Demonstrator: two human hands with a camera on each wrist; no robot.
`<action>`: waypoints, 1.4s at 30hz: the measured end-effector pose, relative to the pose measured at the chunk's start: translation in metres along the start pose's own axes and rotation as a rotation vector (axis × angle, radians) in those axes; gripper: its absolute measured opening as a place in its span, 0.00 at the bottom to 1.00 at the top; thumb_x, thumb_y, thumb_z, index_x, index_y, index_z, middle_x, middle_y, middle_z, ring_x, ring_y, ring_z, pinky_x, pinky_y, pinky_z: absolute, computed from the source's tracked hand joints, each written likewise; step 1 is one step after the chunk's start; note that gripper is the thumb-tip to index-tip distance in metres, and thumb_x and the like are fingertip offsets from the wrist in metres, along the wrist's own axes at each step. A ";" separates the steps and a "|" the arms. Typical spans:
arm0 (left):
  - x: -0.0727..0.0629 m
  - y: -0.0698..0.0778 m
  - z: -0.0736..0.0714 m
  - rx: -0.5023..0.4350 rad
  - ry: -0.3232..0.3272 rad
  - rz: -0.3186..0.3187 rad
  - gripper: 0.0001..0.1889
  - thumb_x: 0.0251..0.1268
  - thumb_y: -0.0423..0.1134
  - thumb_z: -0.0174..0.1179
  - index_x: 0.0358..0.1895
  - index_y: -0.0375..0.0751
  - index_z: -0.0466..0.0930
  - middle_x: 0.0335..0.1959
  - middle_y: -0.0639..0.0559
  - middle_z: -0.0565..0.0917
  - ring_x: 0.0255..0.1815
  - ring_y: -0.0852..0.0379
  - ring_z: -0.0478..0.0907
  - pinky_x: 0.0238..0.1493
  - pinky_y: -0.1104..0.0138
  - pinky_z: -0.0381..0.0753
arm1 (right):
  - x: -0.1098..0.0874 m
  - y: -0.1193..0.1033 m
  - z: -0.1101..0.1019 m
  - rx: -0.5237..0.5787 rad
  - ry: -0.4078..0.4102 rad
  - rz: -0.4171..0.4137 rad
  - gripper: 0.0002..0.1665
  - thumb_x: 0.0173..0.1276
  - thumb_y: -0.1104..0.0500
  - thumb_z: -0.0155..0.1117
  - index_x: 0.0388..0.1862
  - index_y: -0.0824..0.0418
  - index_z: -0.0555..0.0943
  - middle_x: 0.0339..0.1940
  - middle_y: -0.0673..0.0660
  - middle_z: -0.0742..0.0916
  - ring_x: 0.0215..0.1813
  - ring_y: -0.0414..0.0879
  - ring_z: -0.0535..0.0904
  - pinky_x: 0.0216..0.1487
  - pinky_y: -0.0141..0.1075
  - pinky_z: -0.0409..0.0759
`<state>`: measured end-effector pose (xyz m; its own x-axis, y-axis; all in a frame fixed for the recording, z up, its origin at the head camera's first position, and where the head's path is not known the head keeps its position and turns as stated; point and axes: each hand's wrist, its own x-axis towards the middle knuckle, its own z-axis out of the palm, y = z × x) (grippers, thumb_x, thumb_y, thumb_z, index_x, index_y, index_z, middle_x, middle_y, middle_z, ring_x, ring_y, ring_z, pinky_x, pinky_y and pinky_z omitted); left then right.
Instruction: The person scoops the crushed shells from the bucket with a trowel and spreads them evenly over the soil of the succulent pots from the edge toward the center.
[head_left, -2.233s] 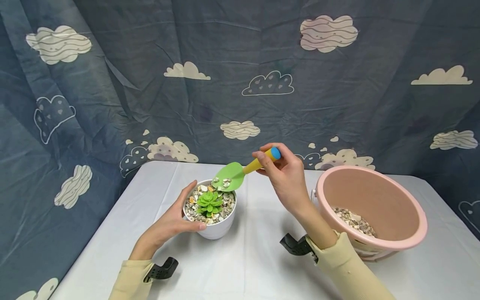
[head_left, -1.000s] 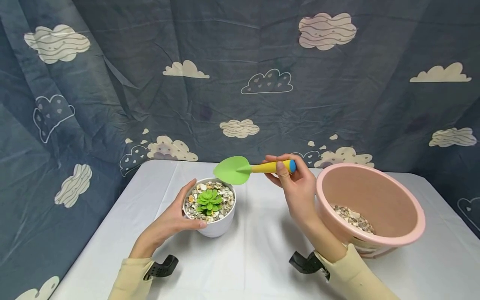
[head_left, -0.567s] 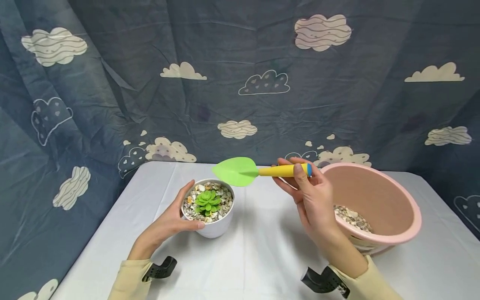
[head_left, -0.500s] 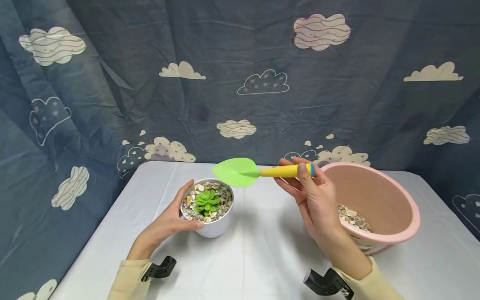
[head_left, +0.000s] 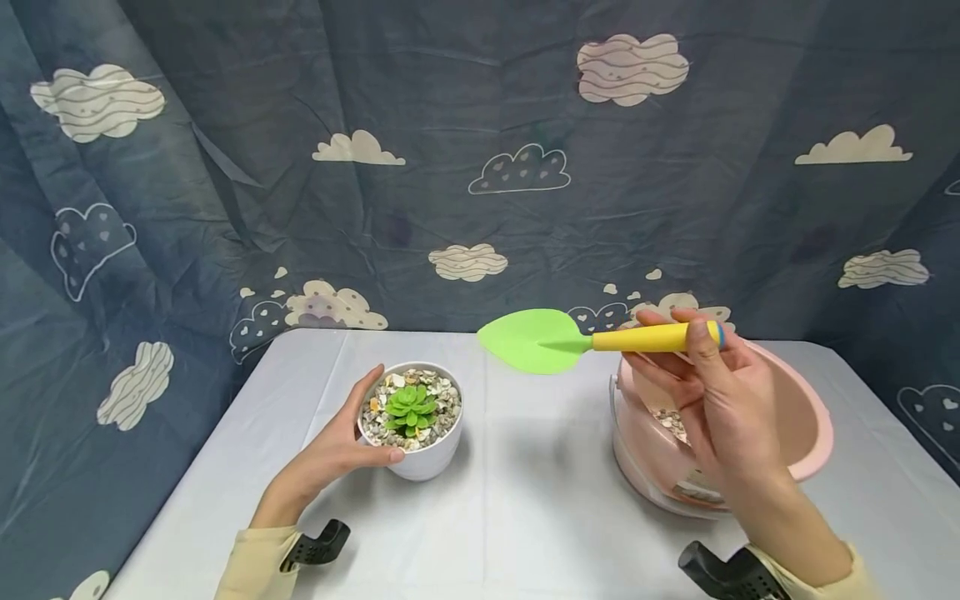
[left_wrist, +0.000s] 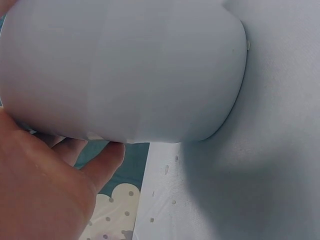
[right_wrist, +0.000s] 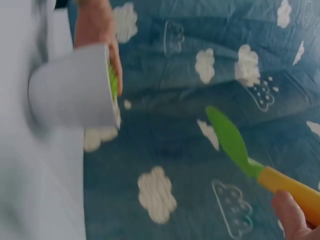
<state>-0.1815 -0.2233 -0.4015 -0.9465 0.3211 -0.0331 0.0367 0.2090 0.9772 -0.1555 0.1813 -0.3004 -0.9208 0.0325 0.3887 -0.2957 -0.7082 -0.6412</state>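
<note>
A white flower pot (head_left: 426,463) holds pebbles and a small green succulent (head_left: 410,408) on the left part of the table. My left hand (head_left: 333,450) grips the pot from its left side, thumb in front near the rim; the left wrist view shows fingers behind the pot wall (left_wrist: 145,70). My right hand (head_left: 738,417) holds a toy trowel (head_left: 536,342) by its yellow handle (head_left: 645,338), level in the air, with the bare green blade pointing left. Behind that hand stands a pink bucket (head_left: 806,417), partly hidden, with some pebbles (head_left: 671,423) showing inside.
A white cloth covers the table (head_left: 525,517), which runs back to a dark blue curtain (head_left: 420,208) printed with clouds. A few small bits (left_wrist: 174,202) lie on the cloth near the pot.
The trowel first tips pebbles onto the pot, then levels out with its blade bare. My right hand carries it rightward, in front of the bucket. My left hand stays on the pot.
</note>
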 end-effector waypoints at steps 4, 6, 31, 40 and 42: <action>0.001 -0.001 0.000 0.004 0.000 0.008 0.62 0.46 0.39 0.77 0.80 0.56 0.41 0.79 0.43 0.42 0.76 0.38 0.47 0.72 0.42 0.43 | 0.004 -0.022 -0.013 0.023 -0.003 -0.039 0.15 0.76 0.71 0.46 0.56 0.77 0.72 0.55 0.74 0.81 0.58 0.65 0.78 0.49 0.55 0.75; 0.002 -0.002 0.000 0.003 0.000 0.011 0.61 0.46 0.39 0.77 0.80 0.57 0.41 0.79 0.43 0.43 0.76 0.38 0.48 0.72 0.42 0.44 | 0.007 -0.033 -0.019 0.018 0.007 -0.048 0.15 0.76 0.72 0.46 0.57 0.78 0.72 0.55 0.74 0.81 0.58 0.65 0.77 0.48 0.55 0.75; 0.000 -0.005 -0.001 0.027 0.004 0.018 0.60 0.47 0.39 0.77 0.80 0.58 0.43 0.79 0.43 0.43 0.76 0.38 0.47 0.71 0.42 0.46 | 0.060 -0.128 -0.123 -0.326 0.124 -0.173 0.19 0.72 0.67 0.55 0.60 0.68 0.69 0.49 0.63 0.82 0.44 0.54 0.87 0.33 0.43 0.84; 0.001 -0.004 -0.001 0.019 0.001 0.030 0.60 0.47 0.39 0.77 0.80 0.56 0.42 0.79 0.42 0.42 0.76 0.37 0.48 0.71 0.42 0.47 | 0.061 -0.128 -0.125 -0.539 0.184 -0.008 0.23 0.70 0.62 0.61 0.63 0.61 0.77 0.54 0.52 0.73 0.48 0.39 0.80 0.28 0.39 0.84; 0.001 -0.004 0.000 0.019 0.000 0.028 0.60 0.47 0.39 0.77 0.80 0.56 0.42 0.79 0.42 0.42 0.75 0.37 0.48 0.71 0.43 0.48 | 0.059 -0.123 -0.125 -0.644 0.157 0.039 0.24 0.70 0.61 0.62 0.65 0.59 0.76 0.53 0.52 0.71 0.48 0.38 0.78 0.28 0.37 0.84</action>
<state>-0.1827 -0.2242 -0.4056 -0.9449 0.3272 -0.0061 0.0690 0.2175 0.9736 -0.2054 0.3585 -0.2806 -0.9456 0.1519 0.2876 -0.3096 -0.1495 -0.9390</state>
